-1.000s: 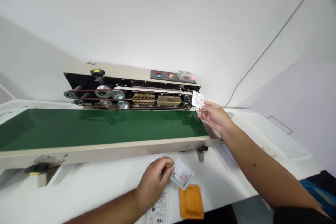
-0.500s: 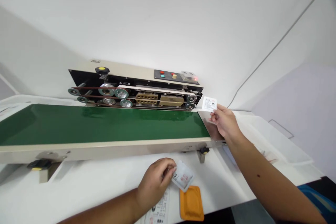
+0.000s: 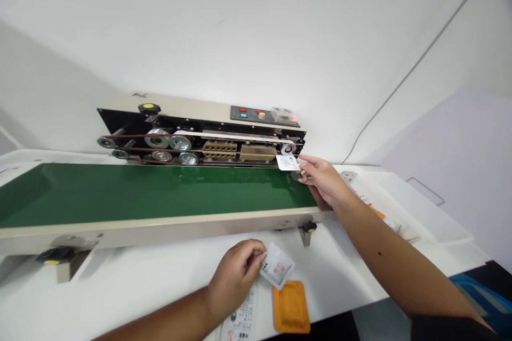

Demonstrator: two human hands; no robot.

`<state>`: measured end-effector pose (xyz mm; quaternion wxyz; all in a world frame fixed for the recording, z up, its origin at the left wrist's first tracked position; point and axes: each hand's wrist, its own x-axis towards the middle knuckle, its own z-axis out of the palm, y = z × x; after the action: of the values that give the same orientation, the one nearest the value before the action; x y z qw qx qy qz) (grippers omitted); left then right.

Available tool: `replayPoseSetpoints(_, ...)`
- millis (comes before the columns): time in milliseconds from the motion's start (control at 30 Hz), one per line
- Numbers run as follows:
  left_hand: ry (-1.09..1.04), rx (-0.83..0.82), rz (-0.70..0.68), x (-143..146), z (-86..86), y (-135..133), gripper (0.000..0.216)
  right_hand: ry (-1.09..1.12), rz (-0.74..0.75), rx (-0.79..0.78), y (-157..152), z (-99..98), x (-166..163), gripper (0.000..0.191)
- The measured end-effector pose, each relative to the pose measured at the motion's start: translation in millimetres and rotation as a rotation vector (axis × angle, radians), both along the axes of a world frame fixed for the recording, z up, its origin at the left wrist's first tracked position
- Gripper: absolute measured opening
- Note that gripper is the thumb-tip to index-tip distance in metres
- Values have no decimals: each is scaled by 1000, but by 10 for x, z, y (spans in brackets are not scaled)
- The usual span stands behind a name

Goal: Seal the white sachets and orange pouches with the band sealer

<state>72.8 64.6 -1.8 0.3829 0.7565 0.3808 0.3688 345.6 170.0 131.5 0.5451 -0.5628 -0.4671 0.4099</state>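
My right hand [image 3: 323, 177] has its fingers at the edge of a small white printed sachet [image 3: 287, 162]. The sachet's far edge is at the right-end rollers of the band sealing machine [image 3: 256, 153], over the right end of the green conveyor belt [image 3: 160, 192]. Below the belt, my left hand [image 3: 239, 272] pinches a second white sachet [image 3: 278, 266] with red print by its left corner. That sachet partly overlaps the top of an orange packet [image 3: 291, 306] lying on the table. Under my left wrist lies a larger white printed packet [image 3: 241, 319], partly covered.
A control panel with coloured buttons [image 3: 250, 114] tops the machine. Black knobs [image 3: 308, 227] stick out below the conveyor's front rail. To the right, a translucent tray [image 3: 416, 208] holds several packets, partly behind my right forearm. A cable [image 3: 420, 58] runs along the wall.
My right hand has moved left with its sachet, from beside the machine to its right-end rollers, and the sachet now lies flatter. My left hand stays nearly still.
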Motion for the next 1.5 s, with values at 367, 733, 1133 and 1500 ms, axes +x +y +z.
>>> replayPoseSetpoints(367, -26, -22, -20, -4, 34, 6, 13, -959, 574, 879, -1165, -624, -418, 34)
replayPoseSetpoints(733, -38, 69, -68, -68, 20, 13, 14, -725, 570, 422, -1086, -1196, -446, 42)
replayPoseSetpoints(1133, 64, 51, -102, -48, 9, 40, 31, -403, 567, 247, -1051, -1395, -503, 26)
replayPoseSetpoints(1500, 43, -72, -12, -41, 50, 19, 6, -543, 509, 324, -1020, -1388, -491, 26)
